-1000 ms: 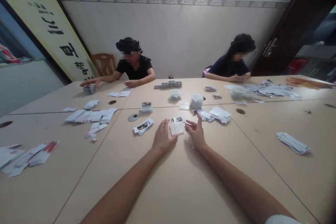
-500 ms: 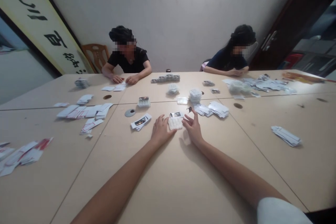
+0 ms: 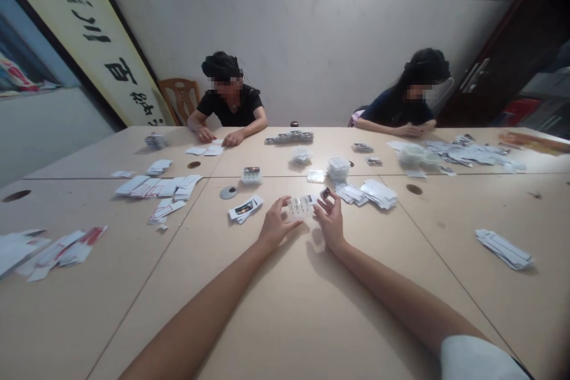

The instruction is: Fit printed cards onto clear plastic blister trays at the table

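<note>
1. The clear case point(image 3: 300, 208) lies between the 2 hands, directly right of the left fingers and just left of the right fingertips.
2. The left hand point(image 3: 275, 224) is nearer: its fingers and thumb, parted by the case's width, grip its left end.
3. The right hand point(image 3: 331, 224) is half curled, seemingly pinching 1 small dark piece point(image 3: 325, 193) at its upper fingertips; contact with the case is unclear.
4. The case's long axis seems to run crosswise, from left fingers toward right.

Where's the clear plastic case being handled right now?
In the head view, just right of centre, the clear plastic case is in the left hand, with the right hand close by its right side.
</note>
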The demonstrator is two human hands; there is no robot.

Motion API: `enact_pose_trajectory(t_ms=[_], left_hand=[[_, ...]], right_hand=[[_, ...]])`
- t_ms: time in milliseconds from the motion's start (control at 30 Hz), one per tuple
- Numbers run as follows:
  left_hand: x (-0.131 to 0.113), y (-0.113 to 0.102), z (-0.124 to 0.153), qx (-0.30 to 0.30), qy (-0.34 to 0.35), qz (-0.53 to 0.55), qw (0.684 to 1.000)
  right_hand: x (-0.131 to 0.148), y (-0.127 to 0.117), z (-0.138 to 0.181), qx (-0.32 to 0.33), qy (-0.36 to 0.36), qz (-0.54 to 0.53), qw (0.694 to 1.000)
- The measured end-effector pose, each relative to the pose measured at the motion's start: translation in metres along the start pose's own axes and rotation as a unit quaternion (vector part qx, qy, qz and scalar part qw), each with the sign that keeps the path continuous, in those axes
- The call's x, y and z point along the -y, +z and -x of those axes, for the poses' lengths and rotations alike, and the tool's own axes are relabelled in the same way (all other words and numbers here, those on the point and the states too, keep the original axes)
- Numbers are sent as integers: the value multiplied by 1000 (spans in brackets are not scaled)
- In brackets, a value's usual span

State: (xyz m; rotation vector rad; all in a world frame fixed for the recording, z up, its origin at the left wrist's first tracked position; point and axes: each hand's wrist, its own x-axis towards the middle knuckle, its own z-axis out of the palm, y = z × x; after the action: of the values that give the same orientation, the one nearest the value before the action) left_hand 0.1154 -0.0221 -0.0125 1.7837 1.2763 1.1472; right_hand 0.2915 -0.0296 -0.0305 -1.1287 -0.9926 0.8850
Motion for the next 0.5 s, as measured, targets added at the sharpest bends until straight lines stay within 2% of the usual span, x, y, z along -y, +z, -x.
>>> enact_pose_trajectory(t_ms=[100, 167, 367, 500], left_hand=[[-14, -7, -10, -3, -9, 99, 995], [-33, -16, -24, -8, -14, 154, 988], [-125, -59, -71, 3, 24, 243, 970], [-169, -82, -79, 5, 52, 310, 949]], right_hand=[[15, 0, -9, -23, -23, -6, 999], [37, 4, -20, -16, -46, -17, 999], [142, 26, -58, 78, -137, -89, 984], [201, 33, -64, 99, -205, -133, 965]])
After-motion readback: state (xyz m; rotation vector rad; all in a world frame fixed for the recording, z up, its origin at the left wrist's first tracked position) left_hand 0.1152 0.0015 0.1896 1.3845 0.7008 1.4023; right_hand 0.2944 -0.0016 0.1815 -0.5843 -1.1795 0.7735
